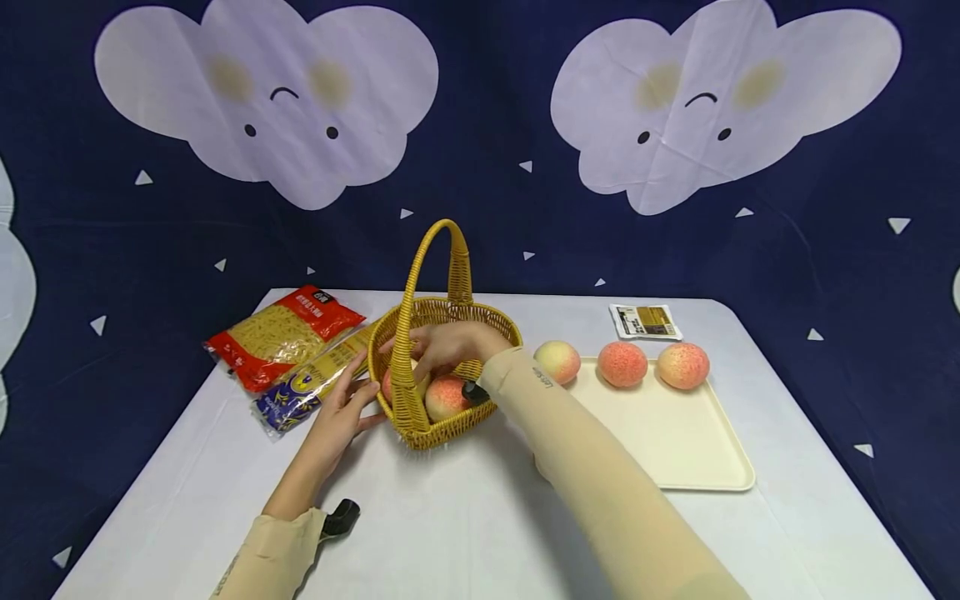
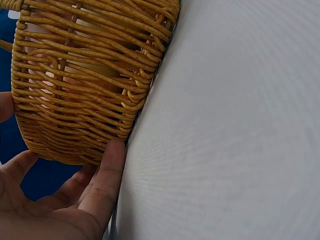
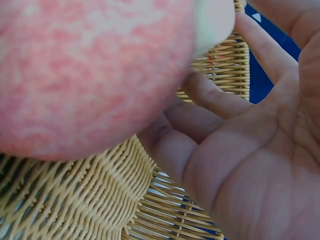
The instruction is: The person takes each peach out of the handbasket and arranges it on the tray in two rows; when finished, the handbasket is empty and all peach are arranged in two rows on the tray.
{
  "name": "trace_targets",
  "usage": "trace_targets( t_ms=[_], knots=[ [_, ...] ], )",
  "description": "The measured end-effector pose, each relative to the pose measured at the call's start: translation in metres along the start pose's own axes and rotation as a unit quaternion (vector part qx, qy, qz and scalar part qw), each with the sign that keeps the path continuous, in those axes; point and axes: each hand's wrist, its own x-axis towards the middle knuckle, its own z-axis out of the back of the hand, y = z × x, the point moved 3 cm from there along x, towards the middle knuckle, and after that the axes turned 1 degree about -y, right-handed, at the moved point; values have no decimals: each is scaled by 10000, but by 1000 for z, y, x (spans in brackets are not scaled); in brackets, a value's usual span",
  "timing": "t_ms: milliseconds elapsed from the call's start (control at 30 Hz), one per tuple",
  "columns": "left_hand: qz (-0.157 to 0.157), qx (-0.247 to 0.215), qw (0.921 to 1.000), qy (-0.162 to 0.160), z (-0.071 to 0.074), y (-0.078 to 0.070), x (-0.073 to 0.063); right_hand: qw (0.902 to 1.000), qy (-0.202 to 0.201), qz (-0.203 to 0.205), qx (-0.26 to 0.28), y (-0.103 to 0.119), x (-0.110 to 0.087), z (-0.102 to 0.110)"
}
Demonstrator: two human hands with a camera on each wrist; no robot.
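A yellow wicker basket [image 1: 450, 429] with a tall arched handle stands mid-table, slightly tilted in the head view. Inside lie peaches, among them a pink-speckled peach [image 1: 446, 398] at the front and a pale one [image 3: 212, 22] behind it. My left hand [image 1: 341, 417] touches the basket's left side, its fingertips spread against the wicker and one finger [image 2: 111, 160] low by the tabletop. My right hand [image 1: 453, 343] reaches inside over the peaches, fingers spread and slightly bent. In the right wrist view its fingers [image 3: 265, 47] lie beside the peaches; the handle partly covers them in the head view.
Right of the basket lies a cream tray [image 1: 675, 442], with three peaches [image 1: 622, 364] along its far edge. A small flat packet [image 1: 645, 322] is behind it. Left of the basket lie a red pasta bag [image 1: 281, 333] and a blue-and-yellow bag [image 1: 303, 392].
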Motion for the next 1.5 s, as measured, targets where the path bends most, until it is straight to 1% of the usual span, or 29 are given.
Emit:
trace_targets(
  t_ms=[167, 333, 433, 533, 633, 767, 800, 1000, 1133, 1300, 1500],
  knots=[
    [-14, 41, 10000, 4, 0, -1, -1, 9999, 8, -36, -118, -3, 5, -1],
    [0, 26, 10000, -8, 0, -1, -1, 9991, -75, 17, -406, -4, 6, 0],
    [21, 10, 10000, -28, 0, 0, -1, 9968, -229, 35, -770, -5, 5, 3],
    [37, 4, 10000, -48, -1, 0, 0, 9924, -453, -3, -1145, -8, 3, 7],
    [43, 10, 10000, -60, -1, 0, 0, 9901, -591, -44, -1272, -11, 0, 12],
    [38, 19, 10000, -75, -1, -1, 0, 9917, -676, 8, -1096, -14, -4, 18],
    [36, 24, 10000, -77, -1, -1, 0, 9928, -687, -13, -979, -16, -5, 20],
    [25, 43, 10000, -75, -1, 1, 0, 9960, -715, -338, -413, -24, -12, 27],
    [6, 56, 10000, -79, 0, 1, 1, 9959, -764, -445, -206, -26, -17, 31],
    [4, 63, 10000, -55, 0, 0, 0, 9953, -810, -501, -164, -26, -24, 34],
    [-1, 62, 10000, -53, 0, -1, 0, 9933, -776, -835, -211, -28, -29, 39]
  ],
)
